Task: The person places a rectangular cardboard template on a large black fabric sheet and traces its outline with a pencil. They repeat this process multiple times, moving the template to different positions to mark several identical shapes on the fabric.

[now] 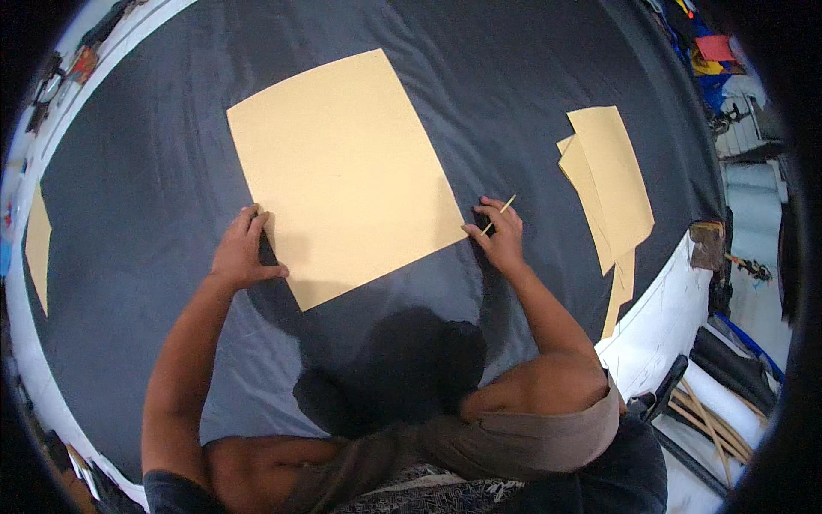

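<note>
A large tan sheet of paper or card (347, 171) lies flat on black fabric (137, 257), tilted a little to the left. At its lower left edge rests my left hand (242, 248), thumb and fingers spread apart along the border. My right hand (499, 236) is by the sheet's lower right corner, its thumb touching or very close to the edge. A thin, pale yellow pencil-like stick (510, 204) sticks up between the fingers of that hand. Its exact kind is too small to tell.
Several smaller tan card pieces (612, 171) overlap on the fabric at the right. Another tan piece (38, 248) lies at the far left. The white table edge (655, 295) shows lower right, near a brown block (707, 246). Rolls and wooden sticks (711, 420) stand beyond it.
</note>
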Demonstrator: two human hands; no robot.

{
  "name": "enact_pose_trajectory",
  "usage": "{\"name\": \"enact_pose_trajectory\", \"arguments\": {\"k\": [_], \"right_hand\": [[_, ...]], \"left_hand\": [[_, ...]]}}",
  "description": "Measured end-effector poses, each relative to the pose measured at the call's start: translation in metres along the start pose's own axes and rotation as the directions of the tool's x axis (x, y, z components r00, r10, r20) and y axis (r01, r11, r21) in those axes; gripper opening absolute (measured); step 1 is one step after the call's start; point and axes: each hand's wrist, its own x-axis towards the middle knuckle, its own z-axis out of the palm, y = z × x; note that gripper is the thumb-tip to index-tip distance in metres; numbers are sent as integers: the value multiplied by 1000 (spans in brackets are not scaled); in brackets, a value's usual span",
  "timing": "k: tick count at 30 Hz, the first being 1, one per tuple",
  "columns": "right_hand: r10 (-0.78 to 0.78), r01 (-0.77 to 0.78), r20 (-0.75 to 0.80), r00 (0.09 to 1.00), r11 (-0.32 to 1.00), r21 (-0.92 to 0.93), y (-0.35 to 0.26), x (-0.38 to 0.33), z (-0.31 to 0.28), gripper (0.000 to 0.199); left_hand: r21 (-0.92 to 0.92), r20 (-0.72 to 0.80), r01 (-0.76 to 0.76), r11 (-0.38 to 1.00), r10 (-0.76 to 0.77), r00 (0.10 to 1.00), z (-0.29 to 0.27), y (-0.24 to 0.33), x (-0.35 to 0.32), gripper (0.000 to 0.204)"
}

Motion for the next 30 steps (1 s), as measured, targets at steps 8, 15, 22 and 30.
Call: {"name": "enact_pose_trajectory", "arguments": {"k": [8,15,22,30], "right_hand": [[-40,40,9,999,999,-12,5,1,3,45],[108,-149,190,976,965,214,-17,76,-26,30],[-365,314,230,902,921,231,-158,242,7,35],[-317,133,276,907,840,527,-332,340,145,37]], "left_hand": [[201,12,-54,978,52,999,-14,12,14,137],[153,44,-58,987,52,998,2,4,22,137],[228,161,-14,974,-23,987,-16,20,21,133],[419,164,-23,908,-50,985,-18,28,24,125]]}}
